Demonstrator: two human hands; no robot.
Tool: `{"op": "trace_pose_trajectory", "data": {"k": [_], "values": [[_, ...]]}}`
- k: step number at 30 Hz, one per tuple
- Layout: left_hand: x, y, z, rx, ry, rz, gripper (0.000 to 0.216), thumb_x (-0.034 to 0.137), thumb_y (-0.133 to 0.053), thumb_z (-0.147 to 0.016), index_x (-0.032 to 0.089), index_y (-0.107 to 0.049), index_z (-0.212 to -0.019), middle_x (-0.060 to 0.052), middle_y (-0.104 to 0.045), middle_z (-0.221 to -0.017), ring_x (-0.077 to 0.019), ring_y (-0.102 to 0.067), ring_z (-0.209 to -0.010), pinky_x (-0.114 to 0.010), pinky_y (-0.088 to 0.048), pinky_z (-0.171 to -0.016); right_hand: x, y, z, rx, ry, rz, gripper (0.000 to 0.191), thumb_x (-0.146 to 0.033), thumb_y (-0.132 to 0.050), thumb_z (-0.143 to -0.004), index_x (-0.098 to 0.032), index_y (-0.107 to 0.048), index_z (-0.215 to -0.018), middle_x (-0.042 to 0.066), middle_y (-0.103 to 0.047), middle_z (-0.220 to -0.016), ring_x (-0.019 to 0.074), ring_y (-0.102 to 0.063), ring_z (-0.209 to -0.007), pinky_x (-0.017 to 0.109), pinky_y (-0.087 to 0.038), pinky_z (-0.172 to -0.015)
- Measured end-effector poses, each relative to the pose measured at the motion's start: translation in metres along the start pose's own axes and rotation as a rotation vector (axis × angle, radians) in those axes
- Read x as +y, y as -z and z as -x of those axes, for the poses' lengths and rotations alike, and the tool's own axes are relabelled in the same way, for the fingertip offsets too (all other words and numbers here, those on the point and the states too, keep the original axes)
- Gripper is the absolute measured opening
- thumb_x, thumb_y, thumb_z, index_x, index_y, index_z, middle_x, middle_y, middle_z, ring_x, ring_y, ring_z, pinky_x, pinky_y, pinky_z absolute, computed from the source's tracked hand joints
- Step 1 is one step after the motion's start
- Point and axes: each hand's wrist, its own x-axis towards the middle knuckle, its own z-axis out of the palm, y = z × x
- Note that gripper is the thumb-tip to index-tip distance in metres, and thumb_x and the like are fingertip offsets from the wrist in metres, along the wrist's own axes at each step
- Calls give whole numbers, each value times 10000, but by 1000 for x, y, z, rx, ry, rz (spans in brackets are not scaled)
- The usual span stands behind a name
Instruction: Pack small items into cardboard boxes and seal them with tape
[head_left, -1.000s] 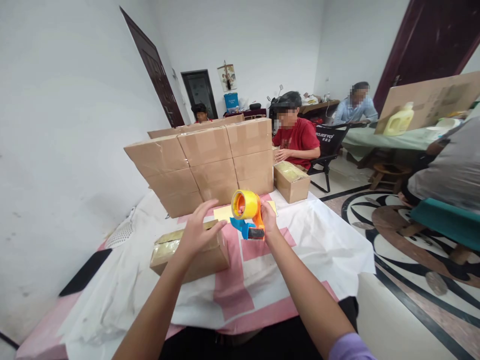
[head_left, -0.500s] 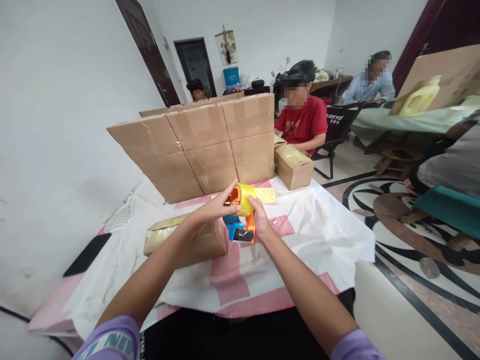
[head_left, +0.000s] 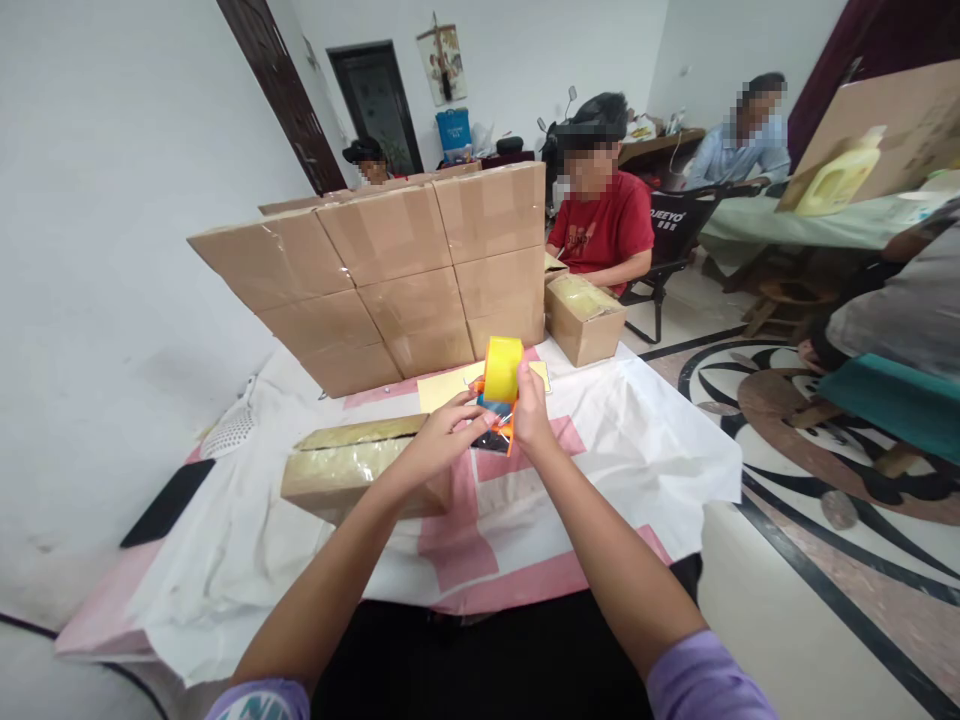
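A tape dispenser (head_left: pixel 493 436), with orange and blue parts and a yellow tape roll (head_left: pixel 502 369), is held up above the table in front of me. My right hand (head_left: pixel 532 412) grips it from the right, thumb up beside the roll. From the left, my left hand (head_left: pixel 450 437) reaches to the dispenser's lower part, fingers stretched out and apart at the blue and orange pieces. Whether the fingertips hold the tape's end is too small to tell. Left of the dispenser, behind my left forearm, lies a cardboard box (head_left: pixel 352 470) with shiny tape over its top.
Stacked cardboard boxes (head_left: pixel 409 275) form a wall across the table's far side. Another taped box (head_left: pixel 587 320) stands at the right, near a person in red (head_left: pixel 611 225). A yellow sheet (head_left: pixel 442 390) lies on the white and pink tablecloth (head_left: pixel 600 480). A black flat object (head_left: pixel 166 503) is at left.
My left hand has let go of the tape roll and shifted down to the dispenser's lower part. The dispenser has turned and risen slightly in my right hand. The view has tilted a little.
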Motion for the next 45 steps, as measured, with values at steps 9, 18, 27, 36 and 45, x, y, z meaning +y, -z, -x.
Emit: {"op": "trace_pose_trajectory", "data": {"k": [9, 18, 27, 36, 45], "values": [[21, -19, 15, 275, 40, 0, 269, 384, -581, -913, 231, -790, -838, -77, -658, -1277, -270, -525, -1308, -404, -389, -1115, 7, 7, 0, 80, 96, 120, 589, -729, -449, -913, -213, -597, -669, -10, -564, -554, 151, -576, -567, 248, -493, -550], [29, -37, 27, 147, 146, 278, 322, 434, -524, -916, 192, -552, -704, 34, -508, -622, -121, -485, -616, -238, -367, -606, -1, 10, -8, 150, 43, 31, 620, -706, -425, -934, -184, -650, -685, 23, -639, -572, 167, -655, -554, 272, -568, -560], [19, -56, 50, 105, 200, 143, 409, 393, -490, -948, 197, -440, -592, 49, -468, -544, -105, -446, -543, -244, -320, -577, -11, 21, -29, 323, 37, -16, 565, -714, -411, -923, -200, -585, -763, -6, -595, -595, 181, -667, -605, 307, -585, -597], [6, -67, 67, 161, 239, 122, 405, 413, -504, -965, 198, -481, -624, 56, -494, -547, -108, -485, -547, -239, -343, -592, -22, 9, -17, 277, 59, 32, 490, -623, -504, -926, -189, -578, -712, -19, -553, -569, 144, -613, -575, 235, -514, -547], [10, -58, 71, 68, 272, 325, 400, 429, -548, -939, 191, -495, -623, 57, -475, -515, -98, -418, -510, -236, -311, -547, -16, 25, -17, 129, 194, 269, 571, -649, -460, -953, -213, -454, -584, -39, -445, -548, 102, -446, -521, 216, -375, -487]]}}
